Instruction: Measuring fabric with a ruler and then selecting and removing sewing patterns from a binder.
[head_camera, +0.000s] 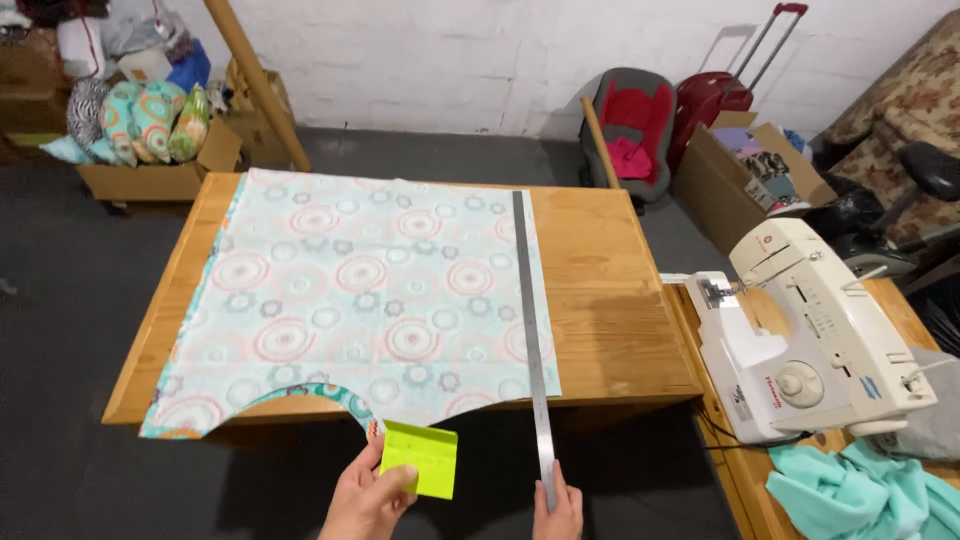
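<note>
Your left hand (368, 500) rises from the bottom edge, fingers and thumb pinched shut on a yellow-green card (421, 459) at its 1 o'clock. Your right hand (557, 512), just beside it at 3 o'clock, closes its fingertips on the near end of a long steel ruler (530, 330), which runs toward 12 o'clock along the right edge of the circle-patterned fabric (350, 290) spread on the wooden table (615, 300). A white sewing machine (810, 335) sits at 2 o'clock.

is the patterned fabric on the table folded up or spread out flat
Spread out flat: the patterned fabric lies open across the wooden table, its near edge overhanging, the metal ruler lying on it.
</note>
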